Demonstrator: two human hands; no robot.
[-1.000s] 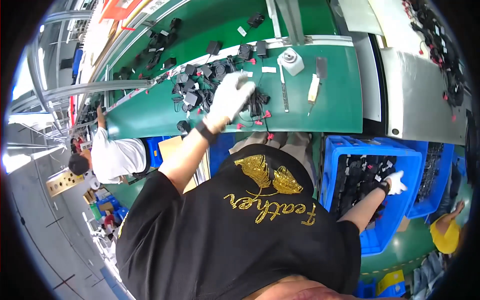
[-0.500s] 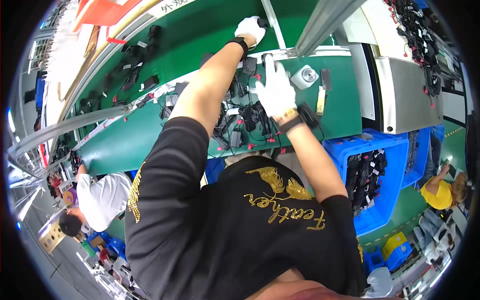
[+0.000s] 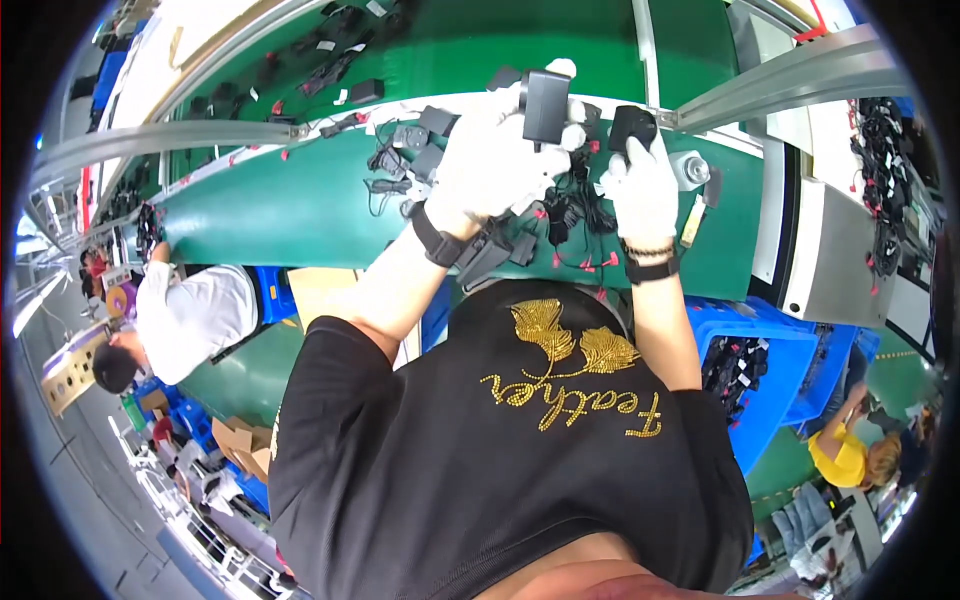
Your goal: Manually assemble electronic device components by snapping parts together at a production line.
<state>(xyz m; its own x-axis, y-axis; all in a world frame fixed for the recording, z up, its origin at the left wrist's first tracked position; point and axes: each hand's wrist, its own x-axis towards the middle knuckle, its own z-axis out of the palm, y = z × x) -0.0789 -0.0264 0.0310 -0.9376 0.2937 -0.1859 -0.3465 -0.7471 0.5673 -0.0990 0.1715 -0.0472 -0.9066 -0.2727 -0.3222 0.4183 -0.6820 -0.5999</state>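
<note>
My left hand (image 3: 485,160), in a white glove, is closed around a black power adapter (image 3: 545,106) and holds it up above the table's far edge. To its right, my gloved right hand (image 3: 645,195) pinches a second black adapter (image 3: 632,126) near its top. Between and below the hands lie several more adapters with bundled black cables (image 3: 575,210) and small red tags. A grey adapter (image 3: 522,248) rests near the table's front edge. Part of the pile is hidden behind my left hand.
The green table (image 3: 240,215) runs left beneath metal rails. A white container with a round metal top (image 3: 690,170) and a yellow strip (image 3: 692,222) lie at right. Beyond is a green belt (image 3: 480,45). Blue crates (image 3: 750,325) hold adapters. Another person (image 3: 205,315) works at far left.
My left hand has come back from the far belt toward me and now shows an adapter. My right hand has lifted an adapter by the rail. The whole view has shifted.
</note>
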